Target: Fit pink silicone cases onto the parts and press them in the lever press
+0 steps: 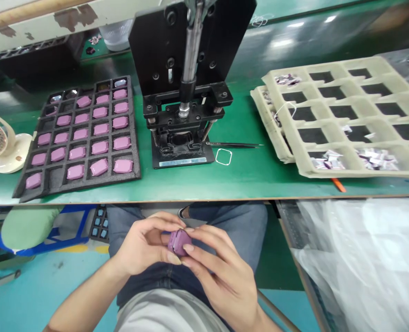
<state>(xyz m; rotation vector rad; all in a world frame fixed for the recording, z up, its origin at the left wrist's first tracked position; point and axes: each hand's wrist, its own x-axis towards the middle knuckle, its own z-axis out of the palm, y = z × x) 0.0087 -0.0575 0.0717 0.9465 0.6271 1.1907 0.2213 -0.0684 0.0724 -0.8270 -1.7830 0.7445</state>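
Above my lap, in front of the bench edge, a purple watch-shaped case (179, 242) is held between both hands. My left hand (148, 244) grips it from the left, thumb below and fingers above. On the other side my right hand (221, 263) pinches it with thumb and fingertips. The case is tilted, with a dark seam along its side; the fingers cover part of it. Beyond the hands stands a black lever press (183, 124) with a dark fixture at its base. A thin white square ring (224, 157) and black tweezers (235, 145) lie to its right.
A black foam tray (55, 177) with several purple cases lies left of the press, beside a cream fan (12, 152). Stacked beige compartment trays (303, 168) on the right hold small pieces. An orange tool (338, 185) and a translucent plastic bag (363, 258) are nearby.
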